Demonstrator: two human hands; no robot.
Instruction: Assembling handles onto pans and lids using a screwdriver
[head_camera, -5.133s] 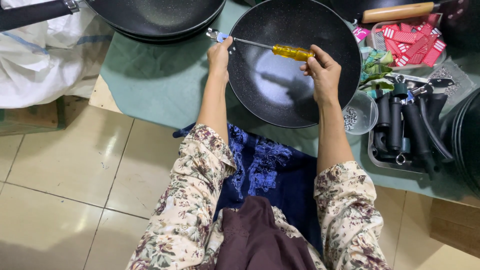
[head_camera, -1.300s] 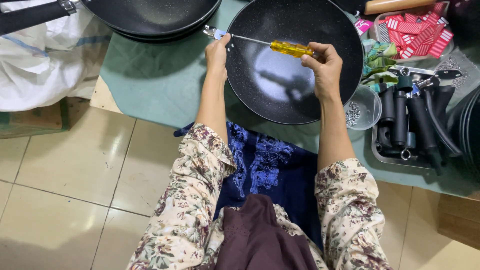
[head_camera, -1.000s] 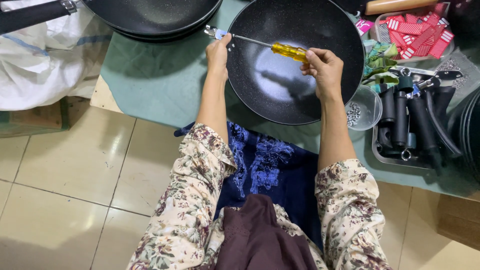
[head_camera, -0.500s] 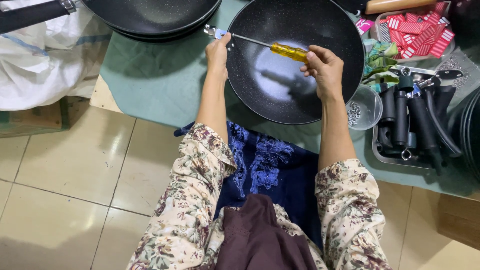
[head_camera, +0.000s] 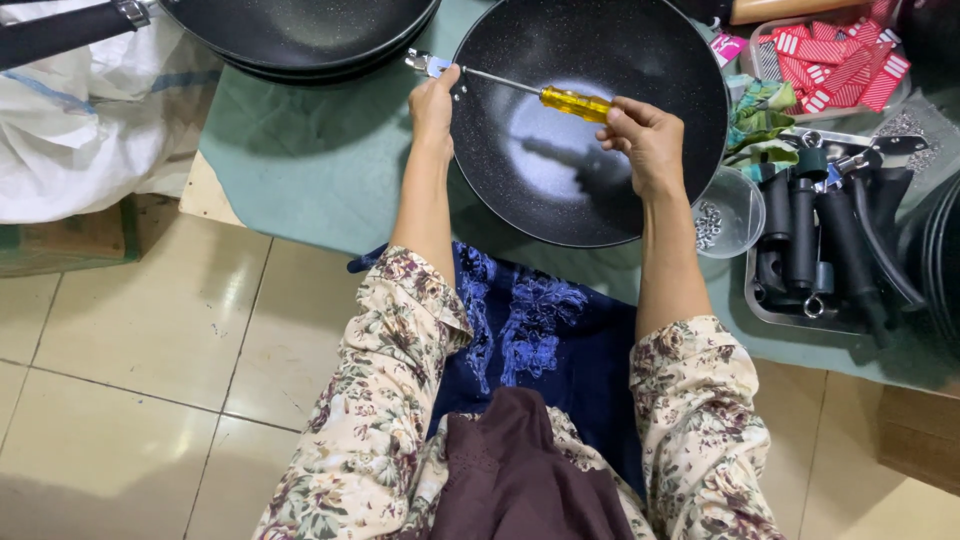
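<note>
- Right hand (head_camera: 645, 135) grips the yellow-handled screwdriver (head_camera: 572, 101) across the black wok (head_camera: 590, 110) on the worktop (head_camera: 320, 160).
- Left hand (head_camera: 432, 100) pinches the metal bracket (head_camera: 428, 64) at the rim.
- Screw-driving seems underway; steady turning needed next.

Sleeves (head_camera: 400, 330): cream fabric, printed with maroon and green flowers, pushed up to the elbows. Forearms, left hand (head_camera: 433, 105) and right hand (head_camera: 648, 140): left bare.
</note>
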